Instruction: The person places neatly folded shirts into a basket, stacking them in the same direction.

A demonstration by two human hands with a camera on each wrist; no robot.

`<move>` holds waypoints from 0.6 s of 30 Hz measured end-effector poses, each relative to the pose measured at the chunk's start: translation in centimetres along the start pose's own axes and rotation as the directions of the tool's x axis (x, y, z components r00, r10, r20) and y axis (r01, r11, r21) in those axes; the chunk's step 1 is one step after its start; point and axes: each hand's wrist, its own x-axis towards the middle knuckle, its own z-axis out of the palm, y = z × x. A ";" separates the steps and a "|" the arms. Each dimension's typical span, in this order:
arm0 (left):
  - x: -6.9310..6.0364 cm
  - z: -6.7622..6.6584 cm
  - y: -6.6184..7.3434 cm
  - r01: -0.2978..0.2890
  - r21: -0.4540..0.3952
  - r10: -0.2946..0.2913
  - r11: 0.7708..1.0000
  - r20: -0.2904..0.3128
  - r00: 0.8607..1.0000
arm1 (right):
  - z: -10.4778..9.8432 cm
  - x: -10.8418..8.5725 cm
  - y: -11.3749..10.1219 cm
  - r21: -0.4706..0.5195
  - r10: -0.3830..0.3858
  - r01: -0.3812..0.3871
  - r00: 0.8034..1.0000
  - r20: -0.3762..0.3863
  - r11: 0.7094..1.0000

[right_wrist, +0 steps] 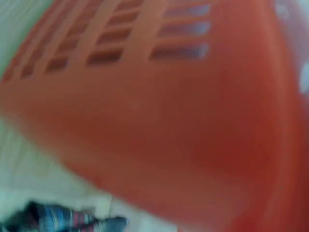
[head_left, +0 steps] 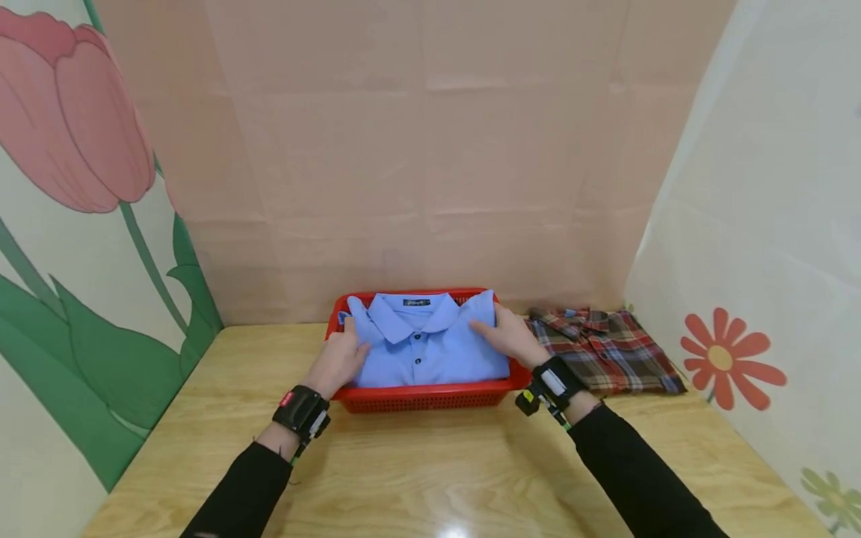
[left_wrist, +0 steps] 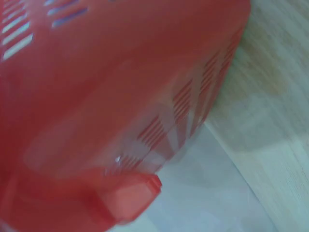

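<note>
A folded light blue collared shirt (head_left: 418, 351) lies face up in a red plastic basket (head_left: 424, 397), its collar at the far side. My left hand (head_left: 341, 359) holds the shirt's left side, thumb over the cloth. On the opposite side, my right hand (head_left: 509, 336) grips the shirt's right edge with its thumb on top; that shoulder rises above the rim. Fingers under the cloth are hidden. Both wrist views show the slotted outer wall of the basket (left_wrist: 111, 96) close up, without the fingers; the right one is blurred.
Right of the basket lies a folded plaid shirt (head_left: 605, 351) on the wooden table (head_left: 417, 471). Brown paper (head_left: 417, 149) covers the wall behind. Flower-printed sheets (head_left: 773, 224) stand at both sides.
</note>
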 end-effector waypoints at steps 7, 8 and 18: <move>0.0 -0.4 -1.0 -0.116 0.135 0.126 0.984 -0.070 0.990 | 0.2 0.2 0.6 -0.254 -0.264 0.239 0.962 -0.069 0.937; 0.0 -0.4 -1.1 -0.126 0.153 0.136 0.980 -0.059 0.989 | 0.2 0.2 0.7 -0.284 -0.288 0.259 0.955 -0.065 0.923; 0.0 -0.3 -1.9 -0.107 0.280 0.078 0.954 0.113 0.991 | 0.4 -0.1 1.1 -0.544 -0.372 0.382 0.919 0.134 0.747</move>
